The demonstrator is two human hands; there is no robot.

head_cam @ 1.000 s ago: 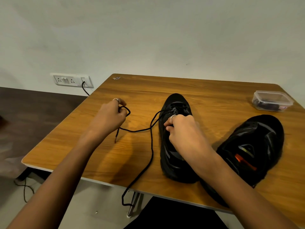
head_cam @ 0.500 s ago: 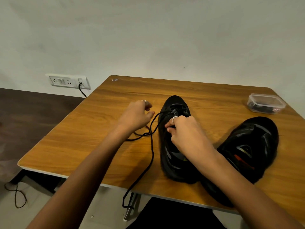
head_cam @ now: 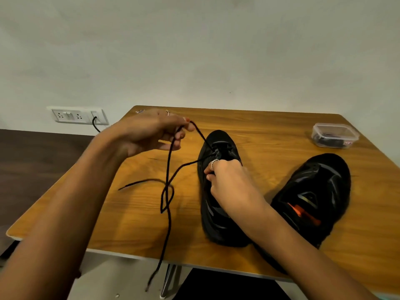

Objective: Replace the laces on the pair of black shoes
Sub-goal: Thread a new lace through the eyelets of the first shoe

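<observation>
— While the left hand (head_cam: 151, 135) pinches the black lace (head_cam: 167, 169) up at frame centre-left, where's the right hand (head_cam: 229, 182)?
— Gripping the laced shoe (head_cam: 218, 191) at centre; the second shoe (head_cam: 313, 191) lies right, on the table (head_cam: 270, 126).

L hand (head_cam: 151, 133) up w/ lace (head_cam: 167, 169)

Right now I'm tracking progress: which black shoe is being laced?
The left shoe: the right hand rests on it and a black lace runs from it.
</observation>
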